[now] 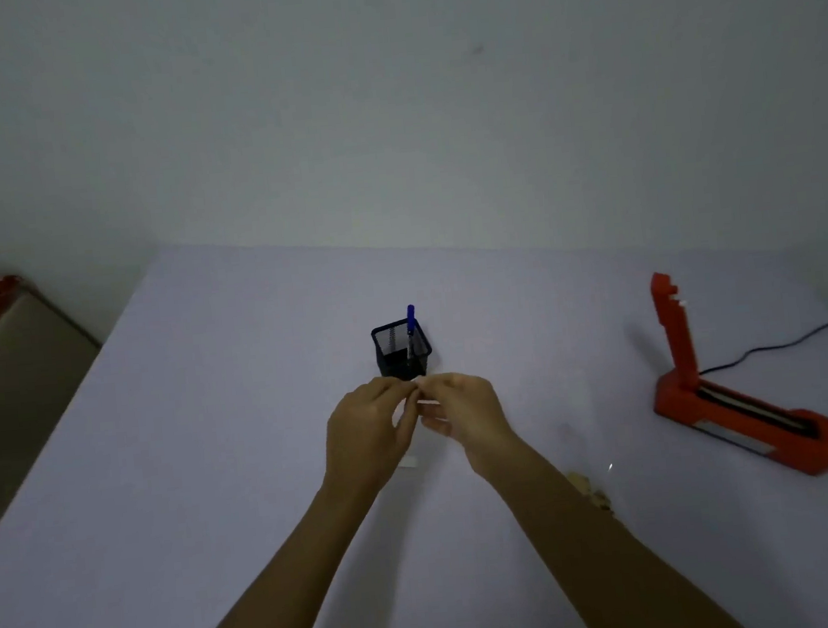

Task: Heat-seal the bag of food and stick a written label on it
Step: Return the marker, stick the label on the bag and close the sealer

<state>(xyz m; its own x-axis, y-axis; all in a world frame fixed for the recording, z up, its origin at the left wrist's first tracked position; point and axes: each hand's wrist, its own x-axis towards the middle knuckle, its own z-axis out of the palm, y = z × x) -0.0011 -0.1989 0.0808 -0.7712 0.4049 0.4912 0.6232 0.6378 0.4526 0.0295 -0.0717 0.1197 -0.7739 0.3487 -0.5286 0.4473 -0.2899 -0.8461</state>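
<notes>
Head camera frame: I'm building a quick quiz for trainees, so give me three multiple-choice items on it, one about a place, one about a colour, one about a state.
1. Where does the pen holder stand?
A. just beyond the hands
B. on top of the heat sealer
C. at the table's near edge

2. What colour is the heat sealer?
A. green
B. red
C. white

3. How is the heat sealer's arm?
A. pressed down flat
B. detached and lying on the table
C. raised open

Answers:
1. A: the black mesh holder, with a blue pen in it, sits on the table right behind the left hand and right hand, which pinch a small white label between them.
2. B: its base and arm are both red.
3. C: the arm points up from the far end of the base.
</notes>
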